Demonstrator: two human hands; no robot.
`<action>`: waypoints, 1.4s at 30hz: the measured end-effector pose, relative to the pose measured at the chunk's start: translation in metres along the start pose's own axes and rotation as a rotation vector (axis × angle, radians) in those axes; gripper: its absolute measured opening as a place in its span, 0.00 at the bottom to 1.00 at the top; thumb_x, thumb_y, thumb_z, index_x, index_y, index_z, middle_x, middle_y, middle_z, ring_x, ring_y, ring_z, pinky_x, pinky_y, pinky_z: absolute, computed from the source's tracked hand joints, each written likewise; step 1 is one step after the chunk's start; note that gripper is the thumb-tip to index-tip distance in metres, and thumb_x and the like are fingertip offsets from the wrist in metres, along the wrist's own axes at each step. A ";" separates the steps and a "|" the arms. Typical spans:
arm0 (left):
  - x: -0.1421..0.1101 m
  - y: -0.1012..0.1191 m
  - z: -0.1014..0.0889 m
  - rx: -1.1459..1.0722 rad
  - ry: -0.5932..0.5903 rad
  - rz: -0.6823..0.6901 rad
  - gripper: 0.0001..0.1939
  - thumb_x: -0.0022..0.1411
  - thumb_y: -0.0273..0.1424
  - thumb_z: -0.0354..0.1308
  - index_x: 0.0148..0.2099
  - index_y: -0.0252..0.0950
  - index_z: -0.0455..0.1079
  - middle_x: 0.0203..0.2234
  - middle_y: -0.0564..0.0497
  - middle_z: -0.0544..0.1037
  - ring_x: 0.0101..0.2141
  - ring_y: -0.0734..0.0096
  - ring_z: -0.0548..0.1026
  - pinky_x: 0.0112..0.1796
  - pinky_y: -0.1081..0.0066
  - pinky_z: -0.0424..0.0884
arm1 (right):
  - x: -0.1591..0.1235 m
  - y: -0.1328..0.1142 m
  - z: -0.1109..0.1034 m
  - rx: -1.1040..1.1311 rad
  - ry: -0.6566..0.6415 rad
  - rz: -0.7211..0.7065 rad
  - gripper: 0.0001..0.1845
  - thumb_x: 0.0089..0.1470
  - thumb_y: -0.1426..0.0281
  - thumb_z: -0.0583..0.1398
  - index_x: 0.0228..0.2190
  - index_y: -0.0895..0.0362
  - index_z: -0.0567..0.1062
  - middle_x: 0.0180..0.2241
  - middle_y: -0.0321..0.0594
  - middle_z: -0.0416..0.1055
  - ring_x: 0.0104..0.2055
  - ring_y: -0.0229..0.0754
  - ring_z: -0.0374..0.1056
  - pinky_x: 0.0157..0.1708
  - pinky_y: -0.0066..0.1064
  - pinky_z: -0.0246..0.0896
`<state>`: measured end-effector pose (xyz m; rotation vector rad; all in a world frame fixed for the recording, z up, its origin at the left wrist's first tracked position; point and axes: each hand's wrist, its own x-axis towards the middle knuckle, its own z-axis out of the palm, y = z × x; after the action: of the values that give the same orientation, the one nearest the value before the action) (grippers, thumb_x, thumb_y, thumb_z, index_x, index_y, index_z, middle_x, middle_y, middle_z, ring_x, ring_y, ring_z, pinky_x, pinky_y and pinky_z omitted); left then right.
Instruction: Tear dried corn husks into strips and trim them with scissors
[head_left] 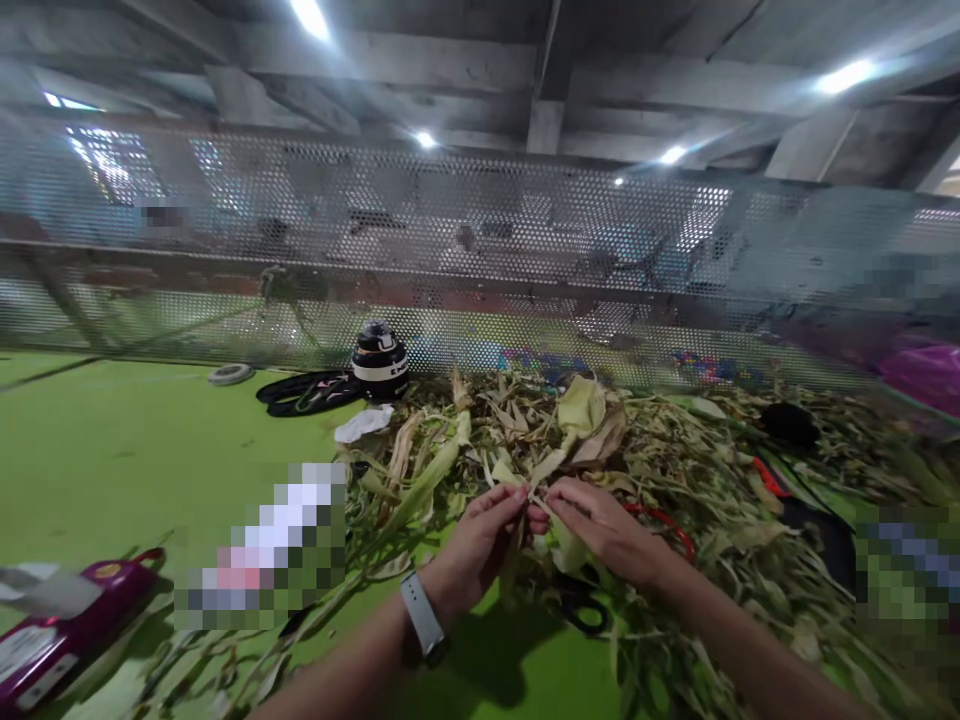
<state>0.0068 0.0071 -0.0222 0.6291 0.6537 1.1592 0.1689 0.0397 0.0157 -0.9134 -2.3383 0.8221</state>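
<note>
Over green table [172,430], left hand [484,535] and right hand [611,528] pinch pale husk strip [551,464], apparently mid-work, dried-leaf pile [716,480] remaining.

I take this for a workshop or craft room, since my view has bare concrete beams [420,58] and lamps [311,18] overhead, a screen [450,190] full of holes along the far edge of the green table [165,420], and dried leaves [705,450] heaped over its right side.

Leaves [720,500] on table [150,430], screen [420,220] behind, apparently a tape roll [231,378] left
</note>
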 end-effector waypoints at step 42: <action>-0.009 0.008 0.003 0.016 -0.124 0.015 0.09 0.55 0.30 0.59 0.39 0.33 0.71 0.29 0.48 0.79 0.31 0.73 0.75 0.34 0.76 0.68 | -0.003 0.006 0.004 0.856 -0.040 0.349 0.15 0.42 0.63 0.65 0.28 0.59 0.68 0.23 0.31 0.67 0.22 0.30 0.59 0.22 0.21 0.50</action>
<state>0.0017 0.0009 -0.0129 0.7143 0.5536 1.1204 0.1712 0.0402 0.0080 -0.8960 -1.5760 1.7905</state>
